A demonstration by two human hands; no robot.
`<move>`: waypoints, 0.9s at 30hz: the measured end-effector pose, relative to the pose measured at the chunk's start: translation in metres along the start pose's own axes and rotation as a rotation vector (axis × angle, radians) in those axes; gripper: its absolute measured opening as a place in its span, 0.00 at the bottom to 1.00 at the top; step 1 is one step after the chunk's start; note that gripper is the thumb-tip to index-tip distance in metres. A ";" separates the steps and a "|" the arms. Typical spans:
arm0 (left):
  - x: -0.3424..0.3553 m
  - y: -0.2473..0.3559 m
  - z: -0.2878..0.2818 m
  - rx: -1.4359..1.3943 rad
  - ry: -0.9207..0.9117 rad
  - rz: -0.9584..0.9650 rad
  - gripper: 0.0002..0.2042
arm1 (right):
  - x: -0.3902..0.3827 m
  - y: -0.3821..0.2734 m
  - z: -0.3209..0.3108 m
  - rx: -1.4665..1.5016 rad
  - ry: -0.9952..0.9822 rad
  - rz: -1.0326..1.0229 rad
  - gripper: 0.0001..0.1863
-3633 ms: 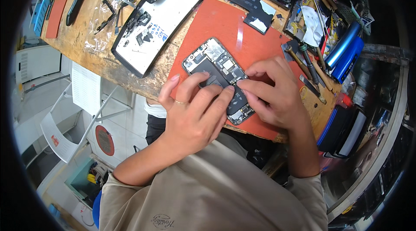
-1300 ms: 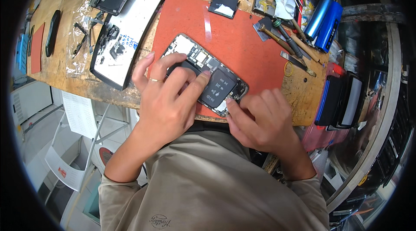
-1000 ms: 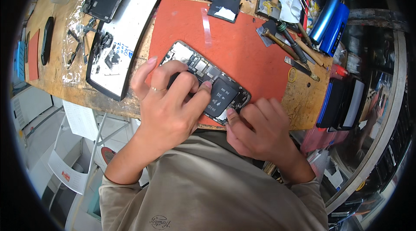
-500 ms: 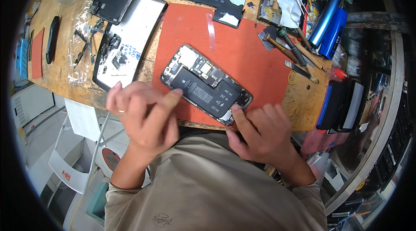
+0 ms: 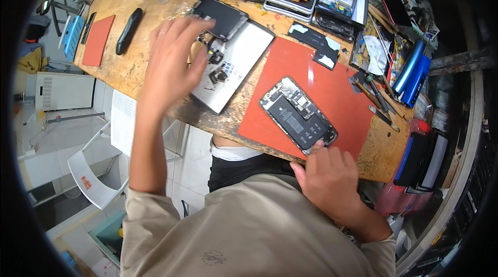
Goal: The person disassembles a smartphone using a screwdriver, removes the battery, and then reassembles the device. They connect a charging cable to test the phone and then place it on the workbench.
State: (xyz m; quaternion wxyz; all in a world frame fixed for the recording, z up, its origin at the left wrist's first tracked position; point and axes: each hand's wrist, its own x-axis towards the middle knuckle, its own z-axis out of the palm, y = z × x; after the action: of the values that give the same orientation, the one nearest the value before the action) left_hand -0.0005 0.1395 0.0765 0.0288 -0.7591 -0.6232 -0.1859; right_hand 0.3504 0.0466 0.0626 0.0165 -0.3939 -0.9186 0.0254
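An opened smartphone [image 5: 298, 116], its battery and circuit boards exposed, lies diagonally on a red work mat [image 5: 316, 82] near the front edge of a worn wooden surface [image 5: 155, 33]. The right hand [image 5: 327, 173] rests at the surface's edge, a fingertip touching the phone's near corner; its grip is loose, fingers together and clamped on nothing. The left hand [image 5: 171, 64] hovers well apart from the phone, off to its left, fingers spread and empty, above a white tray [image 5: 236, 66] carrying small dark parts [image 5: 218, 66]. A dark phone panel [image 5: 225, 15] lies at the tray's far end. Tools [image 5: 376, 103] sit just right of the mat, with blue cylinders [image 5: 412, 72] beyond them.
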 end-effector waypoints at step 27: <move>-0.001 0.149 0.035 -0.211 0.179 0.582 0.39 | 0.021 0.054 0.003 1.554 0.419 0.358 0.13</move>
State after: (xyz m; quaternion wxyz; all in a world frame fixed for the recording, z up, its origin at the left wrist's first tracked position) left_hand 0.1509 0.1153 0.0718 0.0566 -0.8850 -0.3522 -0.2993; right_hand 0.3742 0.0989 0.0563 0.4511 -0.4071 -0.5404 0.5821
